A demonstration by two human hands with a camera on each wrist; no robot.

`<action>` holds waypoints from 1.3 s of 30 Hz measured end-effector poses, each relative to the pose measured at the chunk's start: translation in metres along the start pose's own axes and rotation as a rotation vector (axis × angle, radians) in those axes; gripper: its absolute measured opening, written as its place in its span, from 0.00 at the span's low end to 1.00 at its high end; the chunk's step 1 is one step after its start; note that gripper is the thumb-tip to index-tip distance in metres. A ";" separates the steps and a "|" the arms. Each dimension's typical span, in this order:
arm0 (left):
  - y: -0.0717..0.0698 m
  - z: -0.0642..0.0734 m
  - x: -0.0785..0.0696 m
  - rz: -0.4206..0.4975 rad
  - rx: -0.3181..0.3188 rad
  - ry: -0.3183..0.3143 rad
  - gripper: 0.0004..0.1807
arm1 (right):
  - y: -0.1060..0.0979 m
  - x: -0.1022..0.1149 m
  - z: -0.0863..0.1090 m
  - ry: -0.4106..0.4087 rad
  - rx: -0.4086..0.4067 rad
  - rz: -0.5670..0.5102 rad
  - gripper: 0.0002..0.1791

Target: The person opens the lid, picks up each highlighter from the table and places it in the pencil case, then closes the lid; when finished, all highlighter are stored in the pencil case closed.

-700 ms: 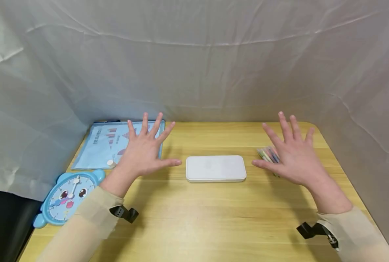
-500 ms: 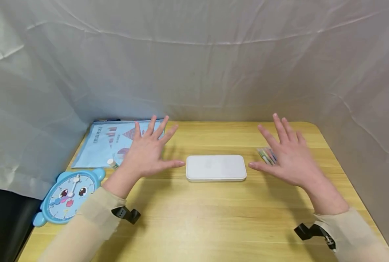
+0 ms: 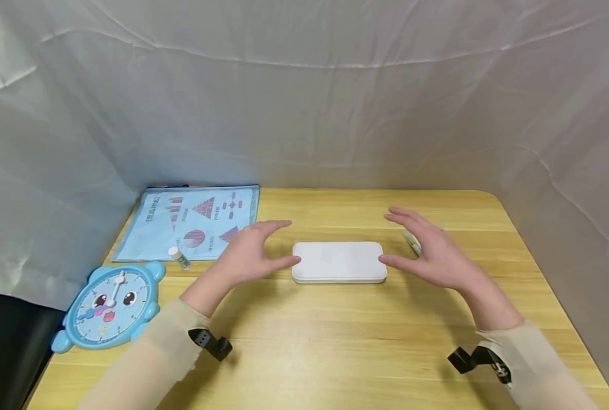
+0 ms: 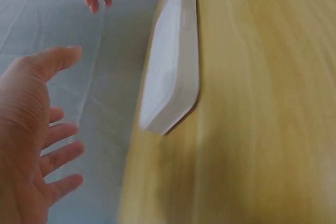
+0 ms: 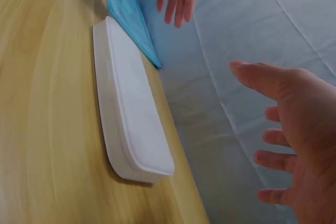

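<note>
A white rounded-corner case (image 3: 338,262) lies flat on the wooden table between my two hands. My left hand (image 3: 248,254) hovers off its left end, fingers relaxed and the thumb tip overlapping the case's edge in the head view. Mirroring it, my right hand (image 3: 432,256) hovers off the right end with fingers loosely bent forward. Both wrist views show a gap between each hand and the case (image 4: 173,56), with nothing in the palms. Partly hidden behind the right hand is a bundle of pens (image 3: 412,243).
At the back left lies a blue zip document bag (image 3: 155,239) with printed charts. A small white-capped tube (image 3: 179,258) lies by its front edge. Nearer me on the left is a blue toy clock (image 3: 110,307). A grey cloth (image 3: 304,114) hangs behind the table (image 3: 325,353).
Both hands have moved inward toward the case, and their spread fingers have drawn together and bent. More of the document bag and tube shows; the pens are more covered. The case has stayed put.
</note>
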State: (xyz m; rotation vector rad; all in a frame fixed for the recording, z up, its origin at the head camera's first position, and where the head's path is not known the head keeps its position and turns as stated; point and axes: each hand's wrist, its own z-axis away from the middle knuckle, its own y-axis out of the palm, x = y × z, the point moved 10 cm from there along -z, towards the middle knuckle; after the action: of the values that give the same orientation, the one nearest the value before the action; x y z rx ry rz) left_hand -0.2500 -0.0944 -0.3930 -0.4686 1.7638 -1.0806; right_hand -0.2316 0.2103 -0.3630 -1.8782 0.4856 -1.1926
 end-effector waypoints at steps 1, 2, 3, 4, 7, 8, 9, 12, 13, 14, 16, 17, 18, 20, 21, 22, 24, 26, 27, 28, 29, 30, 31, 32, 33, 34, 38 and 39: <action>0.004 0.000 0.003 0.048 0.003 -0.019 0.47 | 0.002 -0.002 -0.001 0.006 -0.004 -0.037 0.46; 0.007 0.000 0.006 0.082 0.005 -0.034 0.49 | 0.004 -0.004 -0.001 0.013 -0.007 -0.068 0.46; 0.011 0.001 0.008 0.115 0.010 -0.040 0.51 | 0.007 -0.006 -0.002 0.022 -0.007 -0.086 0.47; 0.015 0.001 0.010 0.144 0.014 -0.044 0.52 | 0.010 -0.008 -0.002 0.032 -0.004 -0.104 0.47; 0.029 0.002 0.014 0.208 0.030 -0.049 0.55 | 0.022 -0.013 -0.005 0.051 0.030 -0.140 0.50; 0.033 0.002 0.015 0.224 0.037 -0.051 0.56 | 0.027 -0.013 -0.006 0.054 0.043 -0.145 0.50; 0.038 0.002 0.016 0.239 0.041 -0.053 0.57 | 0.031 -0.014 -0.006 0.056 0.055 -0.141 0.51; 0.050 0.002 0.020 0.266 0.053 -0.071 0.60 | 0.047 -0.012 -0.010 0.052 0.100 -0.159 0.53; 0.053 0.002 0.022 0.269 0.057 -0.080 0.61 | 0.053 -0.012 -0.011 0.048 0.111 -0.153 0.54; 0.057 0.002 0.023 0.271 0.061 -0.084 0.62 | 0.057 -0.012 -0.013 0.043 0.119 -0.141 0.55; 0.063 0.001 0.024 0.274 0.071 -0.092 0.63 | 0.067 -0.011 -0.015 0.031 0.134 -0.135 0.56; 0.066 0.000 0.025 0.275 0.074 -0.092 0.63 | 0.072 -0.011 -0.016 0.024 0.138 -0.126 0.56; 0.069 0.000 0.026 0.269 0.078 -0.095 0.64 | 0.076 -0.011 -0.017 0.020 0.143 -0.119 0.57; 0.073 0.000 0.027 0.261 0.085 -0.097 0.64 | 0.085 -0.011 -0.019 0.012 0.159 -0.109 0.58; 0.075 -0.001 0.027 0.253 0.090 -0.096 0.65 | 0.089 -0.011 -0.020 0.005 0.170 -0.102 0.59; 0.077 -0.001 0.028 0.246 0.093 -0.093 0.65 | 0.093 -0.010 -0.021 -0.004 0.185 -0.091 0.60; 0.080 -0.001 0.029 0.230 0.104 -0.095 0.66 | 0.101 -0.008 -0.023 -0.020 0.207 -0.072 0.61; 0.083 -0.001 0.029 0.220 0.114 -0.091 0.66 | 0.107 -0.006 -0.024 -0.041 0.223 -0.038 0.61; 0.084 -0.001 0.028 0.218 0.117 -0.088 0.66 | 0.110 -0.006 -0.024 -0.050 0.226 -0.015 0.62; 0.085 -0.002 0.028 0.217 0.115 -0.085 0.66 | 0.112 -0.005 -0.025 -0.057 0.226 0.008 0.62; 0.086 -0.002 0.028 0.214 0.111 -0.085 0.65 | 0.114 -0.005 -0.026 -0.062 0.224 0.031 0.62; 0.086 -0.003 0.029 0.212 0.107 -0.086 0.65 | 0.116 -0.005 -0.026 -0.068 0.221 0.056 0.63; 0.087 -0.003 0.029 0.209 0.100 -0.086 0.64 | 0.117 -0.004 -0.027 -0.072 0.219 0.079 0.63; 0.087 -0.003 0.029 0.210 0.090 -0.088 0.63 | 0.119 -0.004 -0.027 -0.074 0.215 0.100 0.63; 0.088 -0.003 0.030 0.210 0.079 -0.090 0.63 | 0.120 -0.004 -0.028 -0.078 0.210 0.120 0.62; 0.088 -0.003 0.031 0.205 0.067 -0.095 0.62 | 0.121 -0.004 -0.029 -0.081 0.206 0.134 0.62; 0.090 -0.001 0.034 0.206 0.038 -0.125 0.61 | 0.125 -0.004 -0.029 -0.080 0.187 0.175 0.60; 0.090 0.000 0.034 0.206 0.035 -0.131 0.61 | 0.125 -0.004 -0.029 -0.078 0.181 0.178 0.59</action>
State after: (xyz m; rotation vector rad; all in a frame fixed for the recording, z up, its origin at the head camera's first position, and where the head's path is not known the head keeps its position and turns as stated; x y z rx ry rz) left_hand -0.2513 -0.0710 -0.4868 -0.3205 1.6366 -0.9133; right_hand -0.2454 0.1282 -0.4610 -1.6835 0.4755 -1.0074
